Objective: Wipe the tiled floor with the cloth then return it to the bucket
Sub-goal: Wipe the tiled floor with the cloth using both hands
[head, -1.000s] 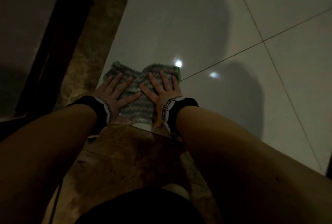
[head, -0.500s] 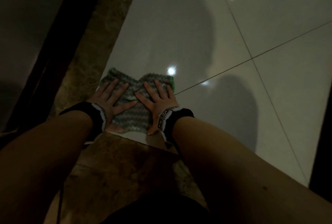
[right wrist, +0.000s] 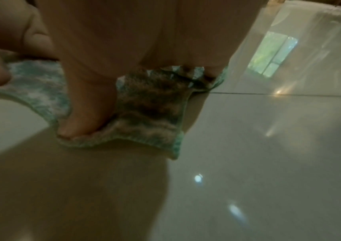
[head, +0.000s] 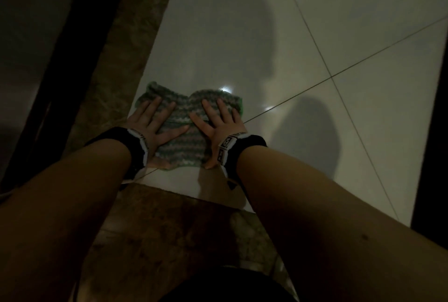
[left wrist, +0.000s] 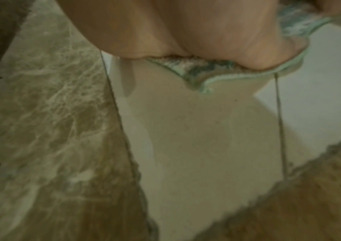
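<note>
Striped green-and-white knitted cloth [head: 180, 129] under our left hand [head: 150, 124] and right hand [head: 219, 127], each grip wide, fingers splayed flat, pressing it onto glossy pale tiled floor [head: 315, 132], beside brown marble border strip [head: 116, 64].

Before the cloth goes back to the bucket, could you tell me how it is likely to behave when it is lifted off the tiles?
The cloth is probably floppy: its edges ripple under the flat left hand and right hand, so it should droop. It looks thick and knitted, perhaps heavier if wet. On the glossy floor it likely slides easily.
</note>
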{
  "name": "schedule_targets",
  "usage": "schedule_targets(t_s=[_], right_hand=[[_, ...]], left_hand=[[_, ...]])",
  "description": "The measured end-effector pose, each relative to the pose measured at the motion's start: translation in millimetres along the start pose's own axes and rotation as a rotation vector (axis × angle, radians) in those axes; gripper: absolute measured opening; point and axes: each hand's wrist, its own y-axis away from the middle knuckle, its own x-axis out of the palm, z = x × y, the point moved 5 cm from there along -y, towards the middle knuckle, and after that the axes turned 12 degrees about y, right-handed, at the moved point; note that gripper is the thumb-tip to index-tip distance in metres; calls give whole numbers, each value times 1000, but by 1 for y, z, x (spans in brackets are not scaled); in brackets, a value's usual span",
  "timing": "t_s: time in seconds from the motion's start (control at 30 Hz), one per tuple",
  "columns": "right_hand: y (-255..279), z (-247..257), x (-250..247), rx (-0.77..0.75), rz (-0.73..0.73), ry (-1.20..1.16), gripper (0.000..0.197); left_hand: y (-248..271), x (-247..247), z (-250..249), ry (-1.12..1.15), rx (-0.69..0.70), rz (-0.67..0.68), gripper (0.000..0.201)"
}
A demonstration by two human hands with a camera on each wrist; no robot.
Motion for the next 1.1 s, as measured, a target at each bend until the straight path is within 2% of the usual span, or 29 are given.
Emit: schedule_targets(t_s=[0.33,0.47,0.53,0.6,0.67,0.73,0.87,1.1], right_hand=[[-4,-5,0,-34,-36,9,133],[0,-6,-3,-57,-41,11,120],[2,-6,-6,-67,-48,35,122],[11,-2,-12,-104,-70,34,127],[31,2,-20,-144,-103,21,127],[56,2,-26,-160,-118,5,122],[82,-10,-29,-188,-86,45,121],[34,-21,-1,-152,-88,28,122]], left_hand=[[1,-9,-9,-30,-101,71,102],[15,-25,-11,40,-213,115,91],[28,-42,-11,51,-269,119,89],[42,-58,-8,54,-328,123,92],[57,-69,-4,53,-374,110,106],[72,-76,-6,37,-375,85,116],[79,-81,-14,38,-342,32,98],[16,-47,-12,65,-252,27,96]])
